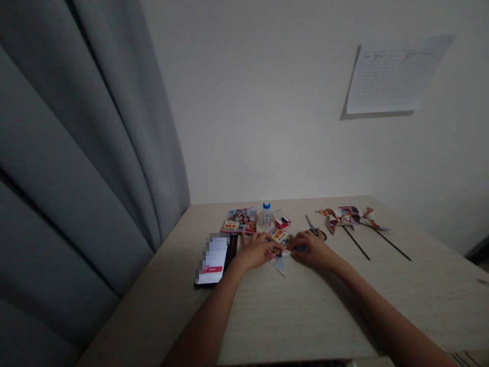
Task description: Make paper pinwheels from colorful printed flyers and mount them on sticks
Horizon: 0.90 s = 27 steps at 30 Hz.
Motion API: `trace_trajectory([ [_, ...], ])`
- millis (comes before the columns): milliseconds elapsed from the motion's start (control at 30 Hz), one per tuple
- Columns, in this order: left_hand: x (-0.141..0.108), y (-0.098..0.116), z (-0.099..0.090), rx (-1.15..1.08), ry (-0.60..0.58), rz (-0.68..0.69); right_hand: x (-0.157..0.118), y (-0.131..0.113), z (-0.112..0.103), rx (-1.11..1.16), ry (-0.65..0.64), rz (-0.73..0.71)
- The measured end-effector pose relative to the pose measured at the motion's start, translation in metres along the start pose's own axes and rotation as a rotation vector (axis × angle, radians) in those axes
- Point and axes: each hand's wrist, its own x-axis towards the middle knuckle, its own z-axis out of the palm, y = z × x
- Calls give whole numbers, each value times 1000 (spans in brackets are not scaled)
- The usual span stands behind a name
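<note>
A folded paper flyer (280, 261) sits mid-table, pinched between the left hand (256, 251) and right hand (310, 248), their fingertips nearly meeting on it. Scissors (314, 228) lie just beyond the right hand, two paper pinwheels (346, 216) farther right, a phone (211, 260) left.

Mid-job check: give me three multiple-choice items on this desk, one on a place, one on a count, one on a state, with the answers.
1. Where do the scissors lie?
A) on the phone
B) just beyond the right hand
C) under the wall sheet

2. How many pinwheels lie to the right?
A) one
B) four
C) two

3. What touches the printed paper?
A) both hands
B) only the right hand
C) nothing

1: B, the scissors show just past the right hand's fingers.
2: C, two lie there on black sticks.
3: A, the left hand and right hand meet on it.
</note>
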Motion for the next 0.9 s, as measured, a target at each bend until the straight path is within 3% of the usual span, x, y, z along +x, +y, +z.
trace_trajectory([
  [900, 1, 2, 2, 16, 34, -3, 1, 2, 1, 19, 1, 0],
])
